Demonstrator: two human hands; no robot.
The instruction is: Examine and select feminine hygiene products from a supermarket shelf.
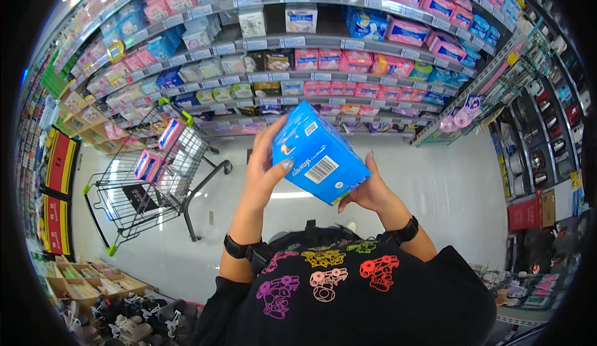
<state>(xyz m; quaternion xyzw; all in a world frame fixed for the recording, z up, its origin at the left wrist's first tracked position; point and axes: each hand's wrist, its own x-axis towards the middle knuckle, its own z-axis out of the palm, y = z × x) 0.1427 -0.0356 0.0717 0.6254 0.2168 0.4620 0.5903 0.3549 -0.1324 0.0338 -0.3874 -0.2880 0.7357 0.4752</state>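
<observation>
Between my two hands, in front of my chest, I hold a blue Always sanitary pad package (pixel 322 154). It is tilted, and a face bearing a barcode is turned up. My left hand (pixel 268 164) grips its left side, with the thumb on the upper face and the other fingers partly hidden behind it. My right hand (pixel 368 189) supports the lower right corner, its fingers partly beneath the package. Ahead of me stand shelves (pixel 261 42) with packaged pads in pink, blue, white and green.
A metal shopping cart (pixel 140 206) stands to my left, holding pink and blue packages (pixel 149 164). Shoes (pixel 133 325) and a wooden rack (pixel 88 283) are at the lower left. Wire display racks (pixel 485 98) and shelves of cookware (pixel 536 159) line the right. Glossy floor (pixel 433 178) lies below.
</observation>
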